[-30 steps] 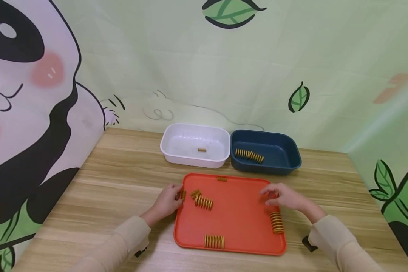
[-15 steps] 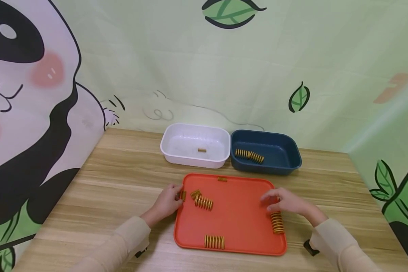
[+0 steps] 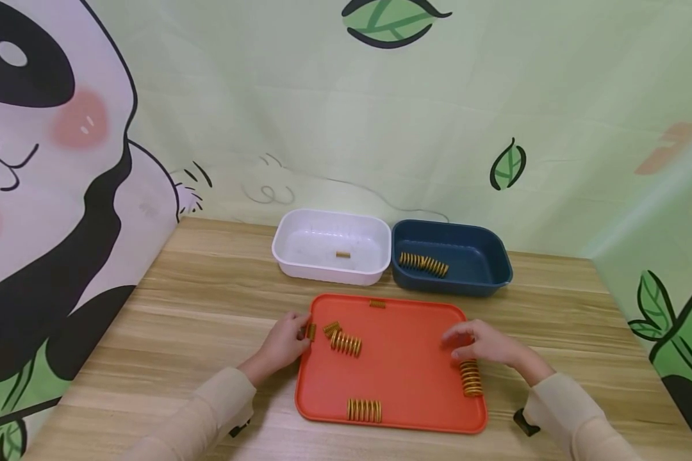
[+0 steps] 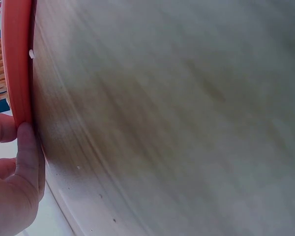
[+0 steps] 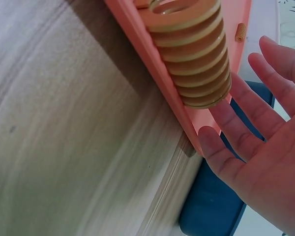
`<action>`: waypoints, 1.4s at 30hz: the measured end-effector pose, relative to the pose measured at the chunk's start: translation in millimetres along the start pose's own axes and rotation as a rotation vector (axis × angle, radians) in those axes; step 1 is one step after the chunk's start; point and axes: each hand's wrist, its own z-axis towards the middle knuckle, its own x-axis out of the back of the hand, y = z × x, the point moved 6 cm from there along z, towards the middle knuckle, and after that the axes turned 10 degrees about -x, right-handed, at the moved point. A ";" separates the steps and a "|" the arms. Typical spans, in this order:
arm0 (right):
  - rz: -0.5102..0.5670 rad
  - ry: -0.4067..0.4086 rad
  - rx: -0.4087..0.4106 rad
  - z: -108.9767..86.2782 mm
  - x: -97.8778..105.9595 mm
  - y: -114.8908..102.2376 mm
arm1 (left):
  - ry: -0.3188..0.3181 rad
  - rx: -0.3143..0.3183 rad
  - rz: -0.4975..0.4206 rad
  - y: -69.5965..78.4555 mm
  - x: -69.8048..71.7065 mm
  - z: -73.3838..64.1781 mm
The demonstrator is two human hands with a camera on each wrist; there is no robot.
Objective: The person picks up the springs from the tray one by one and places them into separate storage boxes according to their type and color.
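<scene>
A red tray [image 3: 403, 378] lies on the table, holding gold coil springs. My left hand [image 3: 282, 339] pinches its left rim, beside a small spring [image 3: 311, 331]; the left wrist view shows the fingertips on the red rim [image 4: 17, 64]. My right hand [image 3: 484, 342] hovers at the right rim with relaxed, spread fingers, holding nothing. Just below it stands a large spring [image 3: 471, 378], close to the fingers in the right wrist view. Another large spring [image 3: 346, 343] leans against a small one [image 3: 331, 329]. A third large spring [image 3: 364, 410] lies at the front rim, a small one [image 3: 377, 303] at the back.
Behind the tray are a white bin [image 3: 323, 272] with one small spring [image 3: 343, 255] and a dark blue bin [image 3: 484, 282] with large springs [image 3: 423, 263]. The bins stand side by side on the wooden table [image 3: 225, 288], before a printed cloth backdrop [image 3: 300, 128].
My right hand has shifted slightly toward me along the tray's right rim, nearer the large spring there. The left hand, the tray and the springs stay where they were.
</scene>
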 end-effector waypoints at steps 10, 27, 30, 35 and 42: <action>0.020 0.004 0.001 4.2 -0.8 -1.1 | -0.008 0.005 -0.008 -1.0 -1.2 0.2; -0.026 0.128 0.026 20.0 13.4 -23.7 | -0.004 -0.006 -0.002 -0.2 -0.2 0.4; -0.032 0.139 0.032 22.5 16.1 -28.0 | -0.006 0.000 -0.008 -0.7 -0.7 0.4; -0.056 0.153 0.034 24.7 18.8 -34.2 | -0.006 0.003 -0.006 -1.2 -0.6 0.6; -0.050 0.162 0.021 28.0 21.9 -40.4 | -0.003 -0.007 0.002 -0.3 0.5 0.0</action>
